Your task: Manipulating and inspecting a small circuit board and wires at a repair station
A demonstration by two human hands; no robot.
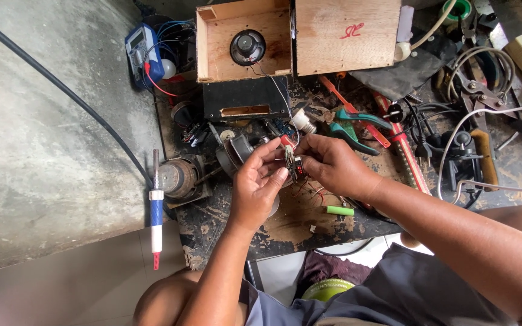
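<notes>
My left hand (260, 184) and my right hand (333, 164) meet over a dirty black work board (285, 232). Between their fingertips they pinch a small electronic part (291, 158) with a red top, a dark body and thin wires hanging below. Both hands grip it from opposite sides. A round grey speaker-like part (235, 151) lies just behind my left fingers. A small green cylinder (339, 210) lies on the board under my right wrist.
An open wooden box (212, 48) holding a black speaker (248, 46) stands at the back beside a plywood panel (345, 33). Green-handled pliers (354, 124), a red tool (407, 158), cables, a blue multimeter (141, 53) and a blue-and-white desoldering pump (156, 208) surround the board.
</notes>
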